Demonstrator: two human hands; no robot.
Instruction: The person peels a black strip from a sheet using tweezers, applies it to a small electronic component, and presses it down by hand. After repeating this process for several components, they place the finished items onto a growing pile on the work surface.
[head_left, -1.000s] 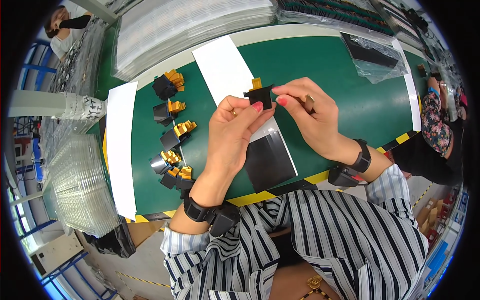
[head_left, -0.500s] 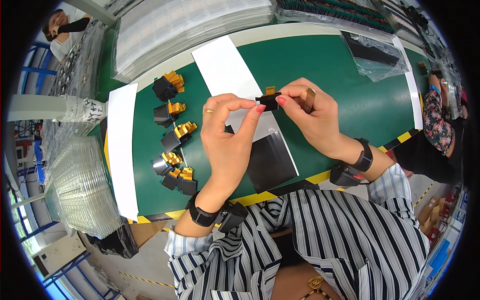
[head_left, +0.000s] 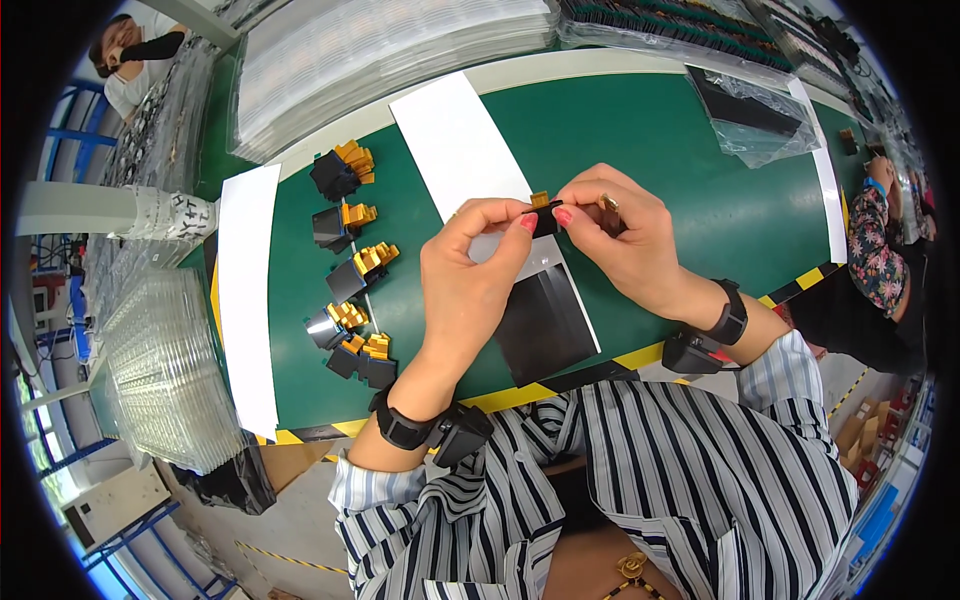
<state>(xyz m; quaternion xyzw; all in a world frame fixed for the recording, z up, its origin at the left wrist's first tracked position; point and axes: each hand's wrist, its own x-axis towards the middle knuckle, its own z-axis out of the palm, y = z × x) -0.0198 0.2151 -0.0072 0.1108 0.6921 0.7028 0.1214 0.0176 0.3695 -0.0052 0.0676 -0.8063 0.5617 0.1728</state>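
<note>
- Both left hand [head_left: 465,285] and right hand [head_left: 632,238] pinch a black panel [head_left: 546,223] between fingers [head_left: 527,222], inside the bench's [head_left: 620,110] near edge.
- I'd fear uneven pulling creasing the gold tab [head_left: 540,199].

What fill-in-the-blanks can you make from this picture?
The bare left hand and right hand pinch a small black piece whose tab is coloured ____.
Small black-and-gold parts lie toward the ____ end of the flat green tabletop.
The light cloth right sleeve has a pattern of ____.

Missing words: gold; left; stripes.
</note>
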